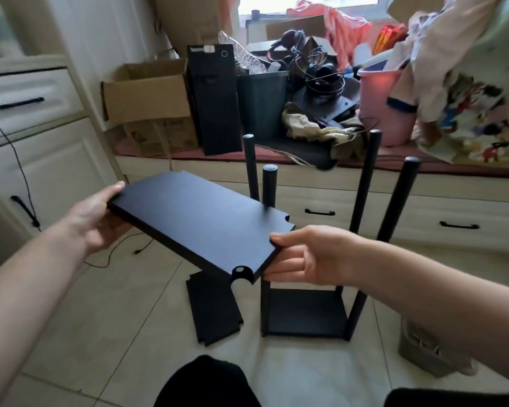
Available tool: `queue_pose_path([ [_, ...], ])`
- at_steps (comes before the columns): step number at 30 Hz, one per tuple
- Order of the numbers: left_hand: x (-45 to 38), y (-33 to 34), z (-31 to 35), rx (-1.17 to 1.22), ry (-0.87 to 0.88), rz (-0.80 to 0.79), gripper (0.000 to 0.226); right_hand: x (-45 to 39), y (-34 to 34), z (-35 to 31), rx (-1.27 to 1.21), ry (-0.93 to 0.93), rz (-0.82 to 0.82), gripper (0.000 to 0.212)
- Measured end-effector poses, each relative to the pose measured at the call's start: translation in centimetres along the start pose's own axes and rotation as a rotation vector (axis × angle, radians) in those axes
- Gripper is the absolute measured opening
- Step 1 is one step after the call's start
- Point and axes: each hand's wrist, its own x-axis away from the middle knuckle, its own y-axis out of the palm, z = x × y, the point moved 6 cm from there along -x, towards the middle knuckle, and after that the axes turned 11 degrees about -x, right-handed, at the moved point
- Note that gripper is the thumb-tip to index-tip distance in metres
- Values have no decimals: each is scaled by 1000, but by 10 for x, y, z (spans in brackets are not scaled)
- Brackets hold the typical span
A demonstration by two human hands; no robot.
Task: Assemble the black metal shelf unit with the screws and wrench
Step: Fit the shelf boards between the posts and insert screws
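**Inspector:** Head view. Report the item in hand.

**Assistant:** One black shelf panel (pixel 197 220), rectangular with notched corners, held in the air over the tiled floor (pixel 115 304), tilted so its left end sits higher. The left hand (pixel 96 218) grips the panel's far left end, thumb on top, remaining fingers beneath. The right hand (pixel 309 254) grips the near right corner, thumb on the top face, fingers curled under the edge.

**Inspector:** The rest of the unit?

**Assistant:** A partly built frame stands on the floor just right of centre: a bottom shelf (pixel 306 312) with four black round posts rising from its corners. The rear left post (pixel 251 168) and front left post (pixel 269 186) show above the held panel; the rear right post (pixel 365 183) and front right post (pixel 397 201) stand clear of it. The panel's right end is close to the left posts; contact cannot be determined.

**Inspector:** Loose parts?

**Assistant:** A second black panel (pixel 213 309) lies flat on the floor, just left of the frame and partly under the held panel. Screws and wrench cannot be made out.

**Inspector:** Surroundings?

**Assistant:** A cardboard box (pixel 147 92), a black computer tower (pixel 213 98) and a pink bucket (pixel 385 104) sit on the window bench (pixel 306 155) at the far edge of the floor. White drawers (pixel 27 101) stand to the left.
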Motion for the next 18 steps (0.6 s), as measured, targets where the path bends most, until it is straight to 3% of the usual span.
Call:
queue_pose_path([
  [4,19,14,23,-54,39,-9,44,30,-19,-39,89,-71,14,43],
  [7,30,34,40,-29,67,-35,46,49,-36,-64,155,-111,6,54],
  [14,40,94,74,-48,135,-185,40,82,-69,-142,283,-242,102,41],
  [18,38,136,90,-115,187,-221,35,83,-85,-197,324,-363,221,7],
])
